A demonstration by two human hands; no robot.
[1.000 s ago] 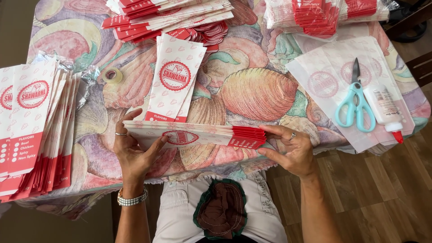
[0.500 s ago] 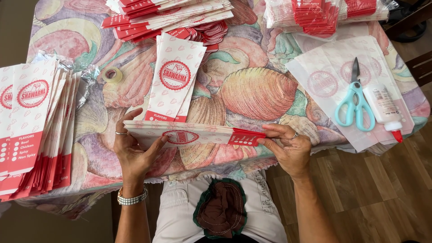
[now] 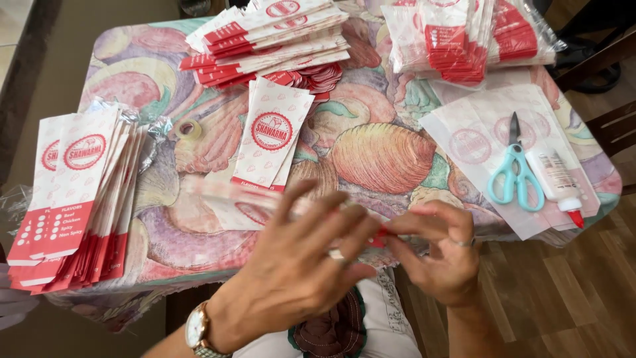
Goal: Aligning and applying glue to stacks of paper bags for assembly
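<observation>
Paper bags (image 3: 265,202), white and red, blurred, held above the near edge of the tabletop (image 3: 391,159). Left hand (image 3: 298,265) spread over them, fingers splayed; right hand (image 3: 440,252) pinching their red end. Beyond: 1 single bag (image 3: 273,136), bag stacks (image 3: 79,192), teal scissors (image 3: 515,174), glue bottle (image 3: 556,182).
</observation>
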